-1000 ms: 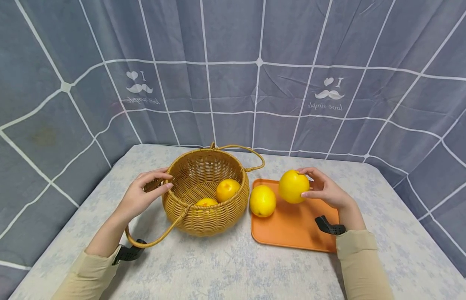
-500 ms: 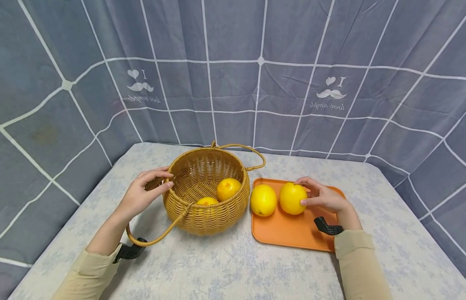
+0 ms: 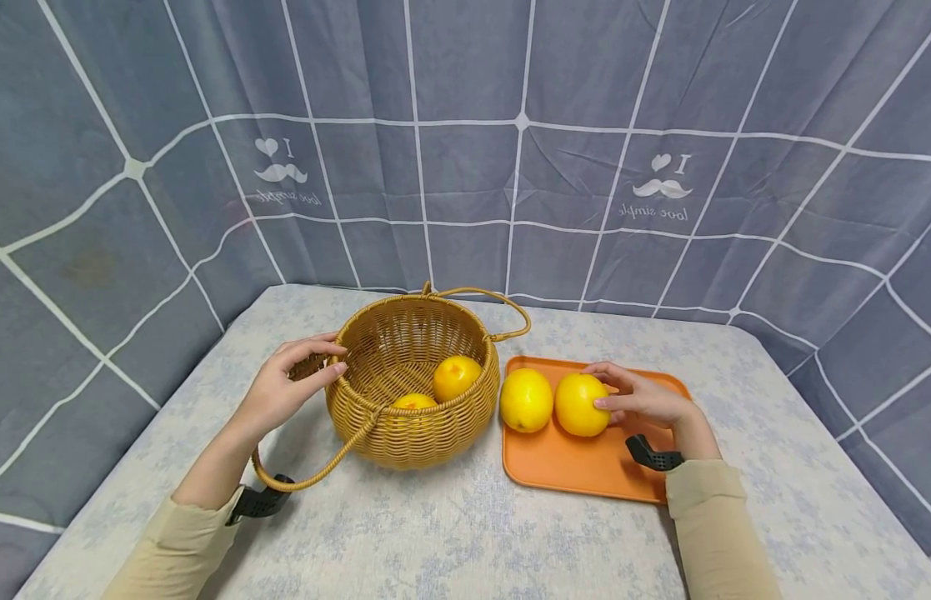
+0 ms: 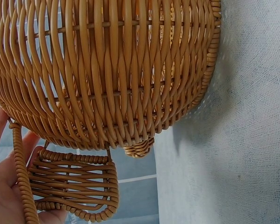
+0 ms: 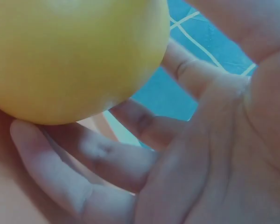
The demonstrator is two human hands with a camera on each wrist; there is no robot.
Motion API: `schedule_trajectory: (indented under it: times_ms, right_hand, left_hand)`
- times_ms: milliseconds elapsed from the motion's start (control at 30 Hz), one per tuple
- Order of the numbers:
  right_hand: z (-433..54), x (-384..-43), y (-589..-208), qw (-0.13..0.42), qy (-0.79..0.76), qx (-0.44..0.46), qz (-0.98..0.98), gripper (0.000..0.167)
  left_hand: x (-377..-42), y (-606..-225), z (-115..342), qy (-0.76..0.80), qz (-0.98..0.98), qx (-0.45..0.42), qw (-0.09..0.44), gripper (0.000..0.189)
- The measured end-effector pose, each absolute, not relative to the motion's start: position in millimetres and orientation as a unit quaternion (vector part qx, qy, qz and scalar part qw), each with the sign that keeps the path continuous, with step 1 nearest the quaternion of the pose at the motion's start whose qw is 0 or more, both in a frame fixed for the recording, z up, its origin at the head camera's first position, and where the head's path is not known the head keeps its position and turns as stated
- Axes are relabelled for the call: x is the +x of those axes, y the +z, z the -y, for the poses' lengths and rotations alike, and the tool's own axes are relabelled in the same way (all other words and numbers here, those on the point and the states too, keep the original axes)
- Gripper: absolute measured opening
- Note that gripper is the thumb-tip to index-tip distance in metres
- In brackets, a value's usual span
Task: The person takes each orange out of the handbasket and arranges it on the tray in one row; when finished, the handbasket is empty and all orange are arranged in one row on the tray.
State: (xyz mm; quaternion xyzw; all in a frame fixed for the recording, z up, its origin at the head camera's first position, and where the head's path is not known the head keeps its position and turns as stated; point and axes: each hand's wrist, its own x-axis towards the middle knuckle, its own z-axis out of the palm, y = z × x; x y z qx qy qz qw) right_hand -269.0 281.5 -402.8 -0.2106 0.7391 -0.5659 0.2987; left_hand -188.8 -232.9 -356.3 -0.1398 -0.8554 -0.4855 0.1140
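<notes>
Head view: held fruit (image 3: 578, 406), yellow, roundish, no clear long axis, on tray (image 3: 570, 467). It lies just left of the right hand (image 3: 645, 398), the nearer, whose thumb and fingers grip it; well right of the left hand (image 3: 288, 379), fingers extended, touching the rim of the basket (image 3: 408, 442). Free fruit (image 3: 526, 401): between held fruit and basket. Far fruit (image 3: 456, 378) and near fruit (image 3: 414, 402): inside basket. Left wrist view: slatted lug (image 4: 77, 182), mostly hidden in head view. Right wrist view: right palm, apart from held fruit.
</notes>
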Motion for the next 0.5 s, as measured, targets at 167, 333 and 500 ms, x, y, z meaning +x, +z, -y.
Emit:
schedule_trajectory:
  times_ms: [167, 333, 500]
  right_hand:
    - [-280.4, -267.9, -401.2, 0.296, -0.545, -0.195, -0.760, 0.047]
    - [-279.0, -268.8, -402.2, 0.291, -0.534, -0.183, -0.773, 0.048]
    - [-277.9, -269.3, -402.7, 0.278, -0.517, -0.187, -0.788, 0.049]
  left_hand:
    - [-188.7, -356.1, 232.4, -0.488, 0.854, -0.139, 0.111, 0.031]
    - [-188.8, -356.0, 232.3, -0.488, 0.855, -0.138, 0.112, 0.030]
    - [-188.9, -355.6, 232.2, -0.490, 0.854, -0.134, 0.110, 0.027]
